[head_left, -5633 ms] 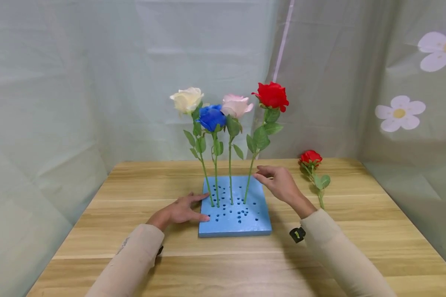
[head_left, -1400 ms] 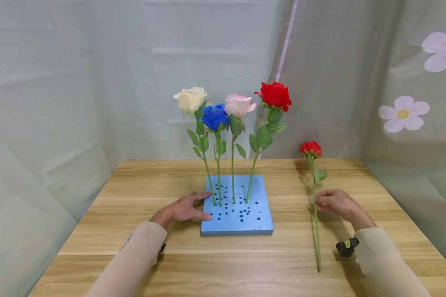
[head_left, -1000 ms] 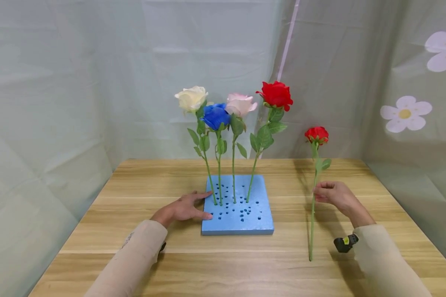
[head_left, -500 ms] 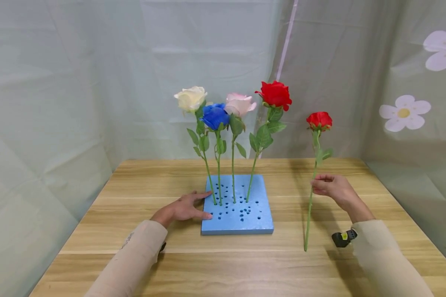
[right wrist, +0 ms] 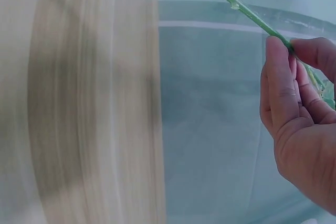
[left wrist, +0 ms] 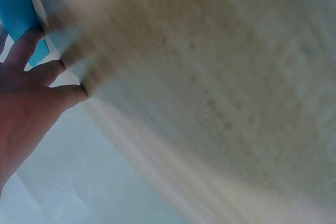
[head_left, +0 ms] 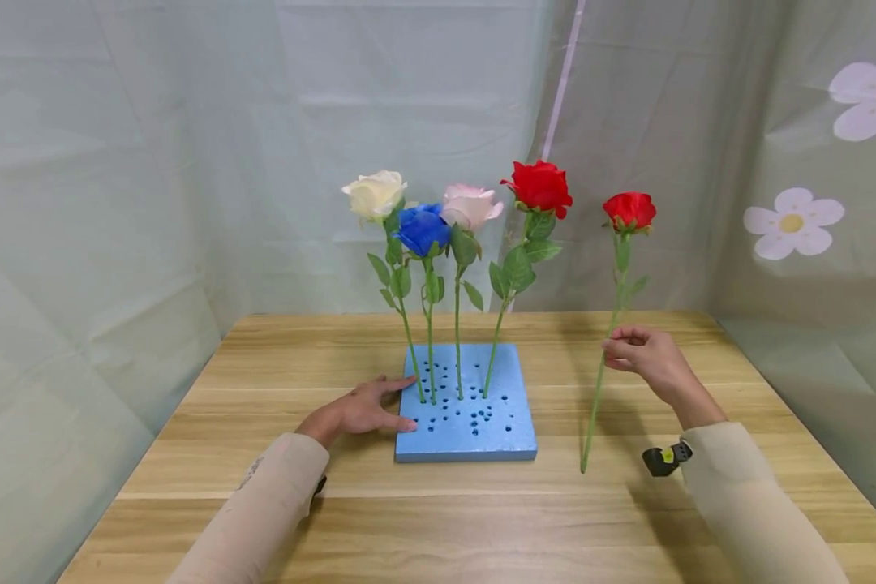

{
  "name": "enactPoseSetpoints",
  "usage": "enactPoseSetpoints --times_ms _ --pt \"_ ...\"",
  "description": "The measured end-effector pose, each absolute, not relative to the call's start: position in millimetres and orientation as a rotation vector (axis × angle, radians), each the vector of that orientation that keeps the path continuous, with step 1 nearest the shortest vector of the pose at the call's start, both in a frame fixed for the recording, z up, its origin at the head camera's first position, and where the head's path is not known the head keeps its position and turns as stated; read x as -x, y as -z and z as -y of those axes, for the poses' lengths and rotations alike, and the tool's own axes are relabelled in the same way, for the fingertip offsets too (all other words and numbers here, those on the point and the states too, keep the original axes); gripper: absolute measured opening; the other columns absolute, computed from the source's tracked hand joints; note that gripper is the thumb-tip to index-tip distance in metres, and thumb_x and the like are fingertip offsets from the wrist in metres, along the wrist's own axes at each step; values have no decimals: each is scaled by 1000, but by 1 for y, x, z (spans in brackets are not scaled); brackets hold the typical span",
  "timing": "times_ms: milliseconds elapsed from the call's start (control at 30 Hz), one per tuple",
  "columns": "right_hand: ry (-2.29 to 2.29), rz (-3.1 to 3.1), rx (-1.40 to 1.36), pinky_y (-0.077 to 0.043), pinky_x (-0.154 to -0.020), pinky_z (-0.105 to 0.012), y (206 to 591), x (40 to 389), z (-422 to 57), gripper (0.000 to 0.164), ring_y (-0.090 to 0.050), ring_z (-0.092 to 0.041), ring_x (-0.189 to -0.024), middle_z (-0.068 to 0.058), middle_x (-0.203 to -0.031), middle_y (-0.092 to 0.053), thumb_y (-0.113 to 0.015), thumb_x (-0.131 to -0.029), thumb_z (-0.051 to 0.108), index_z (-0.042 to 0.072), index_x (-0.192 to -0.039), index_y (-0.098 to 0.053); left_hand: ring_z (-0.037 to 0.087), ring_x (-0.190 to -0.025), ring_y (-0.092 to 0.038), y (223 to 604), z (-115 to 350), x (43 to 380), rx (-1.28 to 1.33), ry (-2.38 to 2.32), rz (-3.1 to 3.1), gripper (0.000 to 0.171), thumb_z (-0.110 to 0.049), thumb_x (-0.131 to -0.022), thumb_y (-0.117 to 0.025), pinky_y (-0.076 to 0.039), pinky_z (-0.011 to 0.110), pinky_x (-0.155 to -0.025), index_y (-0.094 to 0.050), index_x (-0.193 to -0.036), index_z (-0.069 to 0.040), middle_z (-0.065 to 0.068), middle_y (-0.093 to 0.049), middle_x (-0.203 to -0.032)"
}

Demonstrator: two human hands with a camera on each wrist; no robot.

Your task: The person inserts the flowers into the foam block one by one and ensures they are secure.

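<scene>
My right hand (head_left: pixel 650 361) pinches the green stem of a red rose (head_left: pixel 629 211) between thumb and fingertips, right of the board. The rose leans slightly, its bloom up and its stem end near the table. In the right wrist view, the pinched stem (right wrist: pixel 247 11) runs up to the left. My left hand (head_left: pixel 365 407) rests at the left edge of a blue foam board (head_left: pixel 467 444) with spread fingers. In that board stand a white rose (head_left: pixel 375 195), a blue rose (head_left: pixel 422 229), a pink rose (head_left: pixel 470 205) and another red rose (head_left: pixel 540 188).
The board has many small holes in its top. Under it lies a wooden table (head_left: pixel 438 527), its right side bare near the held rose. Pale cloth curtains (head_left: pixel 372 81) hang behind and at both sides, the right one printed with white flowers.
My right hand moved from the board to the red rose lying at the right, pinched its stem, lifted it upright and shifted it a little left. The left hand stayed in place.
</scene>
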State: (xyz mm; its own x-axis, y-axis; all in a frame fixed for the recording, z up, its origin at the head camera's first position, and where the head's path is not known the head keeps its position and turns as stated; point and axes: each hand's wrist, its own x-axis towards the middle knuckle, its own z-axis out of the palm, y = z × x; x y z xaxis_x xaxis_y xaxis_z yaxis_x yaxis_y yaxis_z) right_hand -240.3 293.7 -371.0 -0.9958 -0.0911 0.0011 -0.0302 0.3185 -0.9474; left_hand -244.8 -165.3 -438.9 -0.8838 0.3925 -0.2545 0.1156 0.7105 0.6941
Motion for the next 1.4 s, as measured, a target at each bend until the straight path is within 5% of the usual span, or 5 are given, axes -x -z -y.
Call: enactPoseSetpoints --times_ms 1400 --pt "1891 -2586 334 -57 -82 -28 335 250 -254 27 -66 -8 -82 -3 -91 -61 -64 -99 13 -10 -108 -54 42 -150 -8 440 166 245 -406 -984 -2539 89 -51 -79 -82 -18 67 -112 -39 -155 -31 23 -16 -163"
